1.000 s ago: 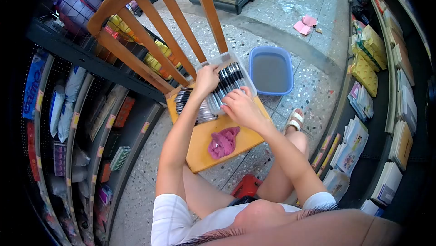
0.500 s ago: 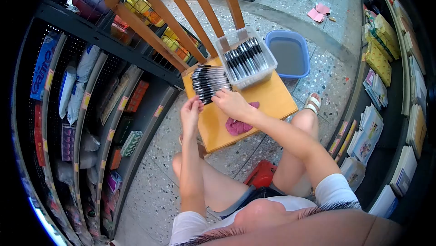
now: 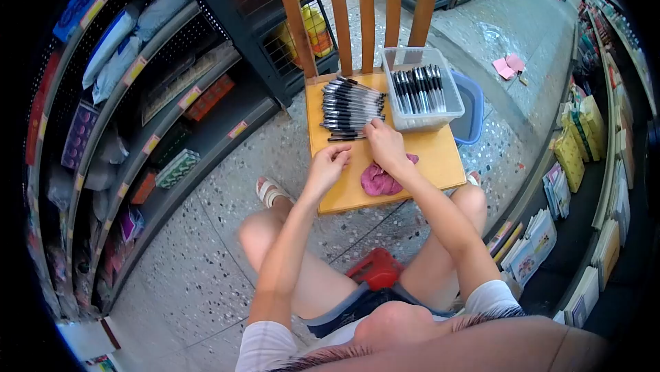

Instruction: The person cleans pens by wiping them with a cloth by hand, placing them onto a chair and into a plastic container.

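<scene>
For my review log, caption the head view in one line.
Left hand and right hand near lined-up pens on a wooden chair.

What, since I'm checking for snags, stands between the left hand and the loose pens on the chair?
Nothing visible: only bare seat lies between the left hand and the loose pens. The cloth is off to the right.

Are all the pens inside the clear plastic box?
No, a row of pens lies on the wooden chair beside the clear plastic box.
</scene>
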Demonstrator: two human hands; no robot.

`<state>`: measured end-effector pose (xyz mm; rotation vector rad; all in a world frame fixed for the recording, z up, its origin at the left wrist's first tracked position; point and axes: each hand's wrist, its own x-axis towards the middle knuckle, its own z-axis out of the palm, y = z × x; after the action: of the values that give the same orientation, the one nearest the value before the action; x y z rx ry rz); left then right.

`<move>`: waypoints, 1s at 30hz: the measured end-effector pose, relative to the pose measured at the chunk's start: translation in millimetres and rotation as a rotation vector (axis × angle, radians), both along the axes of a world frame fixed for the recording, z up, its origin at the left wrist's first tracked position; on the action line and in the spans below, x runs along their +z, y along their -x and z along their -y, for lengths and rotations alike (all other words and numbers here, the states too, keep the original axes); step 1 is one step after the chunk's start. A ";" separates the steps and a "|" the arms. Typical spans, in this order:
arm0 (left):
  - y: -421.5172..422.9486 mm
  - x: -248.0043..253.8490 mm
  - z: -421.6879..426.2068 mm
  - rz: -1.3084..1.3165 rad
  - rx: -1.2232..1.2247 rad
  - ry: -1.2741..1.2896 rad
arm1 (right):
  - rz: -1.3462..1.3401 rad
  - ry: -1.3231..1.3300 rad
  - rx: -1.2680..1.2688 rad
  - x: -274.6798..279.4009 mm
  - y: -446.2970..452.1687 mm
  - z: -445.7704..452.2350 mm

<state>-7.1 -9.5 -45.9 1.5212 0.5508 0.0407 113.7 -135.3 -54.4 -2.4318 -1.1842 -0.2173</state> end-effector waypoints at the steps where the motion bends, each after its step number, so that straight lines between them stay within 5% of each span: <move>1: -0.6 -1.4 0.3 -0.002 0.000 0.019 | 0.009 0.004 0.003 1.4 -0.6 0.9; 15: -2.7 -18.1 6.4 -0.013 0.104 0.147 | 0.069 -0.070 0.077 9.4 5.3 9.4; 25: 8.1 24.9 6.7 0.337 0.338 0.324 | -0.538 -0.450 0.199 51.7 17.7 39.1; 29: 14.0 38.4 0.1 0.356 0.329 0.275 | -0.286 -0.112 0.781 68.4 12.4 72.4; 30: 15.7 38.7 -0.7 0.348 0.315 0.250 | -0.302 0.045 0.706 73.1 23.6 80.4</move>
<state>-22.8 -8.8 -7.2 1.1408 0.4895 0.4558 90.1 -215.7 18.7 -1.8381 -1.8003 0.3749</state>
